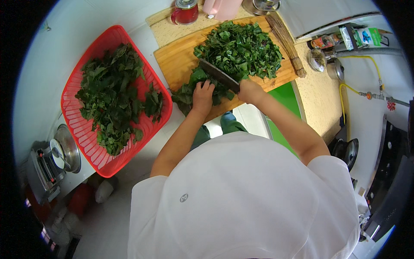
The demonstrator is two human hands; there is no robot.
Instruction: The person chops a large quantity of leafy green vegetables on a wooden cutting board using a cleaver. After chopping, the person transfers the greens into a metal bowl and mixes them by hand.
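Note:
My right hand [250, 92] is closed around the handle of a kitchen knife [220, 75] with a broad, dark blade. The blade slants over a wooden cutting board [173, 63], along the edge of a bunch of whole leafy greens [183, 97]. With curled fingers, my left hand [203, 97] presses that bunch onto the board, close to the blade. A wide heap of chopped greens [241, 48] covers the far part of the board, beyond the knife. The blade hides some of the leaves behind it.
On the left, a red plastic basket [155, 134] holds more leafy greens. A bundle of thin sticks [286, 45] lies along the board's right edge. Behind the board stand a red lidded jar [187, 13] and a pink pitcher [223, 9]. A glass jar [316, 60] sits to the right.

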